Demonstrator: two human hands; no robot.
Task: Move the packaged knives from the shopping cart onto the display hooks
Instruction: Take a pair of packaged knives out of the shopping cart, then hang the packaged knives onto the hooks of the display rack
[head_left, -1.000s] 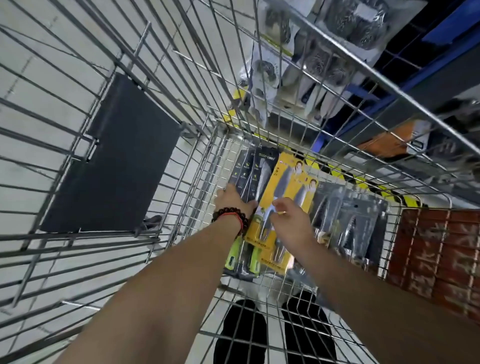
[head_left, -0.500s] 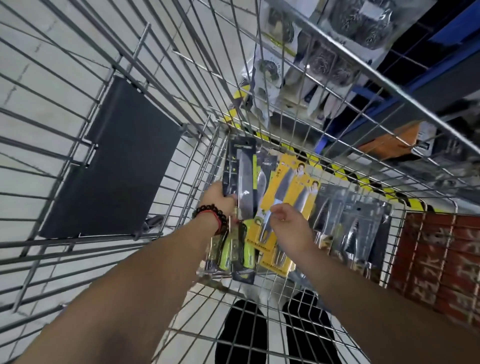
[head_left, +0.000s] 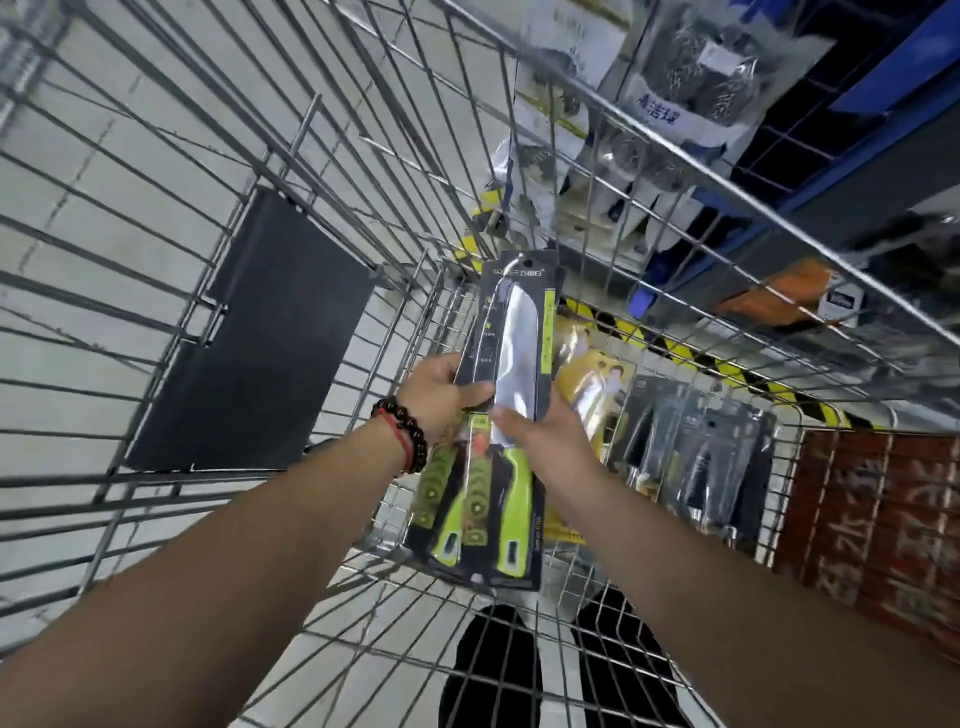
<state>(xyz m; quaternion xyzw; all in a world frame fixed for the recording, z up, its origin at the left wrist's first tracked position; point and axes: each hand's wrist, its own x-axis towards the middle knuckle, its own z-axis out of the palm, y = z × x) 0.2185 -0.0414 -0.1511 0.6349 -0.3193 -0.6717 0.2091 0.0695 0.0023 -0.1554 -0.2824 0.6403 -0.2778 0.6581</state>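
A small stack of black carded knife packs with green handles (head_left: 511, 364) is lifted inside the wire shopping cart (head_left: 332, 171). My left hand (head_left: 441, 395), with a bead bracelet at the wrist, grips the stack's left edge. My right hand (head_left: 545, 436) holds its right side, thumb on the front pack. Yellow knife packs (head_left: 592, 374) and several dark clear-fronted packs (head_left: 696, 441) still lie on the cart's floor to the right. No display hook is clearly visible.
A black flap (head_left: 249, 338) hangs on the cart's left wall. Beyond the cart's far rim stand blue shelving (head_left: 883, 78) and hanging bags of steel scourers (head_left: 691, 67). A red crate (head_left: 878, 514) sits right. My shoes (head_left: 493, 675) show under the cart.
Both hands have raised the green-handled packs off the cart floor toward me. My right hand left the yellow packs and took hold of the stack's right side.
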